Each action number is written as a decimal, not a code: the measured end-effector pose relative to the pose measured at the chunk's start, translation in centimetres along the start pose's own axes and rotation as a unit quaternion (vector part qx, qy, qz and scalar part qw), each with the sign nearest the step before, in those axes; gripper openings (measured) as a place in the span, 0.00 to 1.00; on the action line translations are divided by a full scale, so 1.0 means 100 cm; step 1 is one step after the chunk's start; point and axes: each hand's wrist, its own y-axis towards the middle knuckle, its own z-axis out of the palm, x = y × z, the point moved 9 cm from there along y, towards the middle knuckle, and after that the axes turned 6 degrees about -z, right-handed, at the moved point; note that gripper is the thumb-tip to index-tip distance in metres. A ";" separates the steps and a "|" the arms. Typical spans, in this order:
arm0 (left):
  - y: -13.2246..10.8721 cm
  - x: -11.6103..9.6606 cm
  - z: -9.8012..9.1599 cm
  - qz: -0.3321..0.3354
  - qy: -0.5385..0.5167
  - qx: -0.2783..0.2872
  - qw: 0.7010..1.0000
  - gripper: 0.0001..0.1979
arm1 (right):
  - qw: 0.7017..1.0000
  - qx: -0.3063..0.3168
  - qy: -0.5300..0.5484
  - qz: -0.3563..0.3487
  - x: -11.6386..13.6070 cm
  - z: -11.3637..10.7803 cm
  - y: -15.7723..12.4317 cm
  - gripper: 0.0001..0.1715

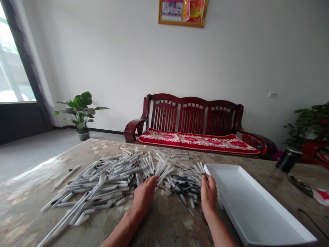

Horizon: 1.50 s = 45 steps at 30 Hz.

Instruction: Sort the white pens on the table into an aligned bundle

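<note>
Many slim white pens, some with black ends, lie in a loose pile across the left and middle of the table. My left hand is closed at the pile's right side, and a few white pens fan out from its fingers. Beside the white box, my right hand is closed too, with a few white pens sticking up from the fingertips. Between both hands lies a heap of small black and clear pieces, perhaps caps. My fingers partly hide what they grip.
An open shallow white box stands on the patterned table right of my right hand. Farther right are a black cylinder and dark cables. Beyond the table stands a red wooden bench; a potted plant is at left.
</note>
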 end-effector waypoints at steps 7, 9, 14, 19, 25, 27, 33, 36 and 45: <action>0.001 0.009 -0.010 -0.055 0.053 -0.027 0.997 0.16 | 0.997 0.032 0.044 -0.052 0.011 0.016 -0.011 0.19; 0.002 0.006 -0.015 -0.047 0.071 -0.045 0.995 0.15 | 0.994 0.052 0.057 -0.071 0.017 0.023 -0.017 0.17; 0.004 0.001 -0.044 -0.043 0.142 -0.125 0.981 0.16 | 0.991 0.062 0.068 -0.093 0.026 0.027 -0.023 0.16; 0.010 0.018 -0.060 -0.105 0.240 -0.088 0.961 0.14 | 0.992 0.064 0.066 -0.090 0.027 0.027 -0.023 0.17; 0.013 0.031 -0.044 -0.103 0.269 -0.002 0.957 0.11 | 0.989 0.080 0.073 -0.098 0.032 0.031 -0.028 0.16; 0.013 0.028 -0.039 -0.088 0.271 -0.002 0.959 0.10 | 0.988 0.087 0.078 -0.096 0.031 0.033 -0.029 0.15; 0.009 0.023 -0.027 -0.096 0.272 0.043 0.957 0.12 | 0.987 0.092 0.086 -0.099 0.032 0.034 -0.032 0.15; 0.006 0.027 -0.028 -0.131 0.238 0.049 0.961 0.20 | 0.986 0.098 0.088 -0.102 0.033 0.036 -0.033 0.15; 0.006 0.037 -0.021 -0.196 -0.387 -0.071 0.898 0.26 | 0.965 0.205 0.097 -0.128 0.061 0.056 -0.062 0.15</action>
